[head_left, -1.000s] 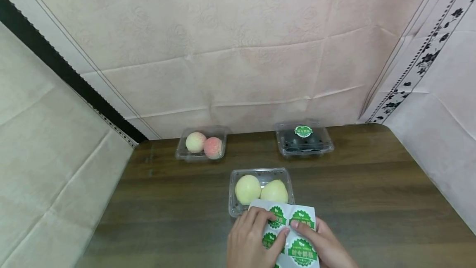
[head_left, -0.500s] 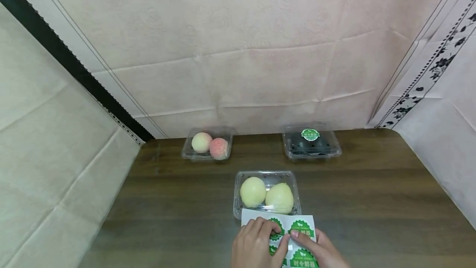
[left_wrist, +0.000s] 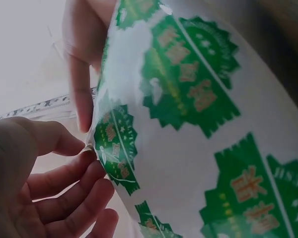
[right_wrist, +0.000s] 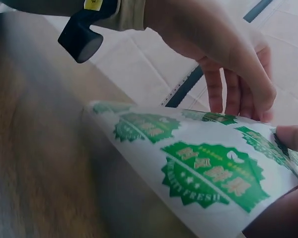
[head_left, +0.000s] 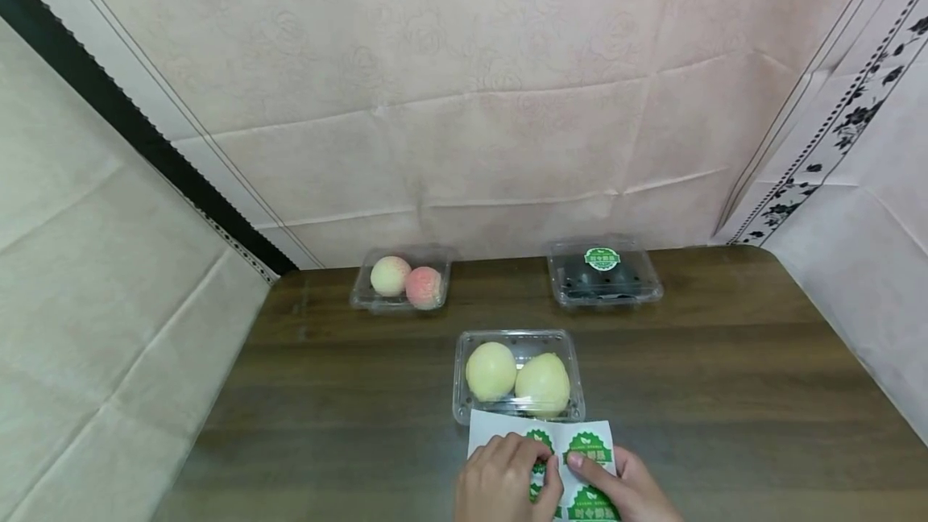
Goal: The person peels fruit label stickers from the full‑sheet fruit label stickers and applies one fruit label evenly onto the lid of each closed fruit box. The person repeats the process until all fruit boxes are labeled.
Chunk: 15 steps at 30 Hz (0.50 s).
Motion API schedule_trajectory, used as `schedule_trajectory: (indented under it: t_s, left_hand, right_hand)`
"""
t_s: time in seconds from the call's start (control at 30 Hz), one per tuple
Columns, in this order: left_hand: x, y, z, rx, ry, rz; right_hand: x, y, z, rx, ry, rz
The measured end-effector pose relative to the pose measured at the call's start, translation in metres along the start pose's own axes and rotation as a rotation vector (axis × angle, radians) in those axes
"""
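Observation:
A white sheet of round green stickers (head_left: 590, 446) is between both hands, just in front of an open-topped clear plastic box (head_left: 460, 381). My right hand (head_left: 623, 486) holds the sheet from its right side, thumb on top and fingers beneath. The left hand (head_left: 500, 478) is over the sheet's left part; in the left wrist view its thumb and forefinger pinch at the edge of a green sticker (left_wrist: 116, 146). That hand covers part of the left stickers in the head view. Two pale yellow-green round fruits (head_left: 490, 371) lie in the box.
At the back left a clear box (head_left: 357, 296) holds two peach-like fruits (head_left: 424, 288). Back right stands a closed clear box (head_left: 645, 288) of dark contents, a green sticker (head_left: 602, 258) on its lid. Pale cloth (head_left: 507, 143) hangs behind the wooden table (head_left: 326, 425).
The sheet and both hands have come nearer to me, showing more of the box's front. The left thumb and forefinger have drawn closer together. The view has shifted slightly.

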<state>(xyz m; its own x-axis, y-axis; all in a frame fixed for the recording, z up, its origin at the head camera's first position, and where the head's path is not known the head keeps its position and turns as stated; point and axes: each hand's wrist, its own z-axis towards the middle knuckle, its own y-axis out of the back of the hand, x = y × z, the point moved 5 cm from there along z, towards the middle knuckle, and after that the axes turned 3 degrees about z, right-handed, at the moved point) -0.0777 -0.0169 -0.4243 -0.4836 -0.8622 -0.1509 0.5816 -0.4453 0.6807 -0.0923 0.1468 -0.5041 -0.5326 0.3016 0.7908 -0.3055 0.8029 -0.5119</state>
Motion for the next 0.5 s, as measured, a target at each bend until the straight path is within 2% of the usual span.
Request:
schedule_trajectory:
  t_s: [0.1, 0.2, 0.5]
  left_hand:
    - [-0.003, -0.002, -0.001, -0.027, -0.042, 0.034]
    - [-0.004, -0.006, -0.003, -0.011, -0.047, 0.053]
    - [-0.003, -0.019, -0.009, 0.074, 0.048, 0.003]
  right_hand:
    - [0.0, 0.004, -0.002, -0.069, 0.009, -0.061]
    - [-0.001, 0.008, -0.004, -0.13, 0.02, -0.133]
    - [-0.003, 0.017, -0.008, -0.254, 0.07, -0.308]
